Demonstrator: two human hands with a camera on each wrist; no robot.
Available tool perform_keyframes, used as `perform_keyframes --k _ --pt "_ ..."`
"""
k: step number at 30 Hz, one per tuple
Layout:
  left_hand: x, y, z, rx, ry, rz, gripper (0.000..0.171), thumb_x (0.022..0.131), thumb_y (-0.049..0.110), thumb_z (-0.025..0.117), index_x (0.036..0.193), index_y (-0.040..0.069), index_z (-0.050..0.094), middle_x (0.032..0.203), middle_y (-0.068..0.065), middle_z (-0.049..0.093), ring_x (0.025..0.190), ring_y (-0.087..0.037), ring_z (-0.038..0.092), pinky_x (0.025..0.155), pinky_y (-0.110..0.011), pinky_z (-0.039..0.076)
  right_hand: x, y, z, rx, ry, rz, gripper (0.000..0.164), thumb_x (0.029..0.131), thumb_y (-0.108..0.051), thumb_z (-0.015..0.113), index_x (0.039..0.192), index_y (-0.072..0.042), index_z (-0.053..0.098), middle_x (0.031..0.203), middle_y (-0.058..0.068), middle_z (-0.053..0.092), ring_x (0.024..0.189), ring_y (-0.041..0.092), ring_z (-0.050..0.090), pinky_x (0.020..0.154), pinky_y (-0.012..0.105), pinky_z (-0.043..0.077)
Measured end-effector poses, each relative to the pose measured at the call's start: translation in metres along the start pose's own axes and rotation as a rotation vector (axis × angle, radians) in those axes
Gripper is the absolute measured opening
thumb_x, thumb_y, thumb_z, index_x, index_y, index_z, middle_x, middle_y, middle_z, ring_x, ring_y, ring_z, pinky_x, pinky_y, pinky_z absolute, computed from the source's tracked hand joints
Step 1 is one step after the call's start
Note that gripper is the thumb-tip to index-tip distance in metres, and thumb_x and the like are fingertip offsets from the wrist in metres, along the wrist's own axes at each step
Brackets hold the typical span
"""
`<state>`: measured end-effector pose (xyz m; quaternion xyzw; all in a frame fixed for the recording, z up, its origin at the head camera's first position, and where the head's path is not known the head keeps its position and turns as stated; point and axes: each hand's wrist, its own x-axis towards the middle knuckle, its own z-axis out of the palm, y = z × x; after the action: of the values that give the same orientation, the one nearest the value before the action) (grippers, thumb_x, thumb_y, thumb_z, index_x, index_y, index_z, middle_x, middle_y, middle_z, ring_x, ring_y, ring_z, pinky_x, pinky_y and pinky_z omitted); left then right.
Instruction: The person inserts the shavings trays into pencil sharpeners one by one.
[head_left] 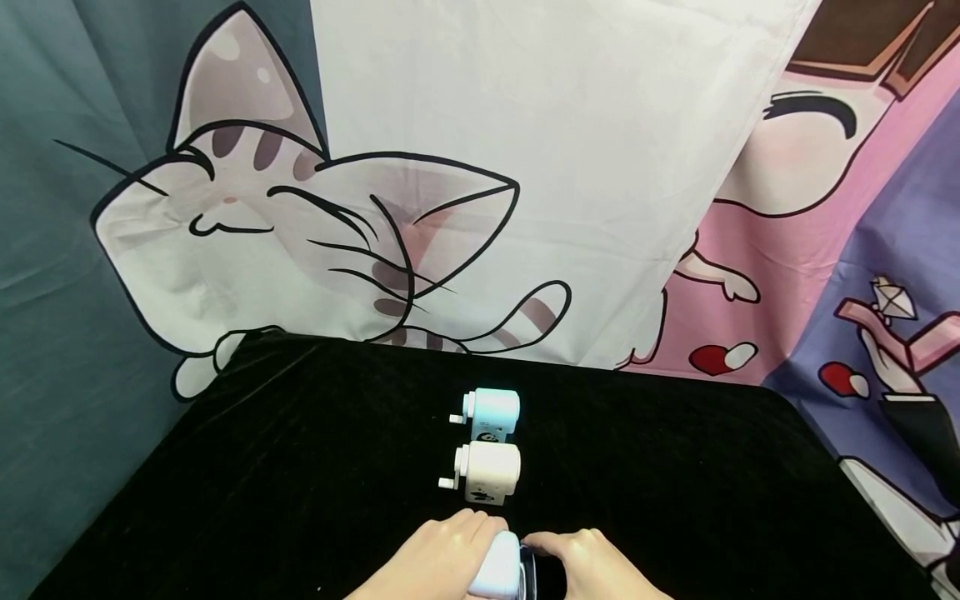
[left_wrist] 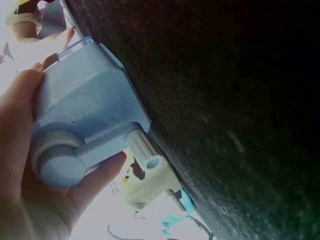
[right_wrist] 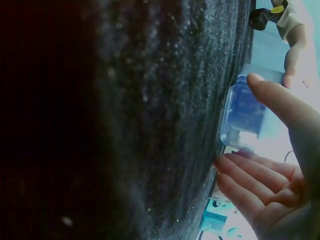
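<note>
A light blue hand-crank pencil sharpener (head_left: pixel 498 568) is at the near edge of the head view, and my left hand (head_left: pixel 441 557) grips it. In the left wrist view the thumb and fingers curl round the sharpener's body (left_wrist: pixel 90 95), and its crank handle (left_wrist: pixel 142 149) points away from the palm. My right hand (head_left: pixel 600 567) is at the sharpener's other end, beside its clear shavings box (right_wrist: pixel 245 112). From the right wrist, the fingers look extended and the thumb overlaps the box; whether it touches cannot be told.
Beyond my hands, a cream crank sharpener (head_left: pixel 492 471) and a turquoise one (head_left: pixel 495 410) stand in a row, cranks to the left. They stand on a black velvety cloth (head_left: pixel 300 475). A printed cartoon curtain (head_left: pixel 600 167) hangs behind it.
</note>
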<state>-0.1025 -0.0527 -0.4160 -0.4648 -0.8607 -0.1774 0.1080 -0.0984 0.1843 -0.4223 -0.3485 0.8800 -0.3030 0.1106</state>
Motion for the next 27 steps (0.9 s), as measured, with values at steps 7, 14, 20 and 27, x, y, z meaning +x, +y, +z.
perform_keyframes --k 7,14,20,27 --pt "-0.0001 0.0006 0.0004 0.007 0.005 0.001 0.052 0.076 0.052 0.064 0.107 0.013 0.049 0.089 0.007 0.053 0.077 0.0 0.046 0.057 -0.01 0.041 0.0002 -0.0008 0.0006 0.004 -0.001 -0.001 0.06 0.073 -0.054 0.066 0.109 -0.006 0.059 0.1 0.002 0.067 0.088 0.006 0.06 0.071 0.027 0.052" --pt "-0.0001 0.0004 0.0011 -0.015 -0.004 -0.007 0.052 0.077 0.053 0.063 0.108 0.013 0.049 0.09 0.007 0.053 0.078 0.0 0.047 0.057 -0.01 0.041 0.0018 -0.0024 0.0011 0.01 -0.002 -0.009 0.06 0.074 -0.054 0.066 0.109 -0.006 0.059 0.099 0.002 0.067 0.086 0.006 0.06 0.07 0.026 0.052" --pt "-0.0005 0.0005 0.0018 -0.017 -0.003 -0.014 0.055 0.075 0.054 0.064 0.109 0.013 0.049 0.091 0.007 0.055 0.08 0.0 0.048 0.059 -0.011 0.042 0.0033 -0.0033 0.0009 0.004 -0.019 0.015 0.06 0.074 -0.056 0.065 0.109 -0.007 0.059 0.099 0.001 0.067 0.086 0.005 0.06 0.07 0.025 0.052" --pt "0.0002 0.0004 0.0018 -0.056 -0.031 -0.042 0.057 0.073 0.056 0.065 0.11 0.015 0.048 0.093 0.008 0.055 0.081 0.0 0.048 0.06 -0.013 0.043 0.0076 -0.0035 0.0018 0.025 -0.042 0.007 0.061 0.075 -0.055 0.065 0.111 -0.007 0.058 0.1 -0.001 0.066 0.086 0.002 0.059 0.07 0.024 0.051"
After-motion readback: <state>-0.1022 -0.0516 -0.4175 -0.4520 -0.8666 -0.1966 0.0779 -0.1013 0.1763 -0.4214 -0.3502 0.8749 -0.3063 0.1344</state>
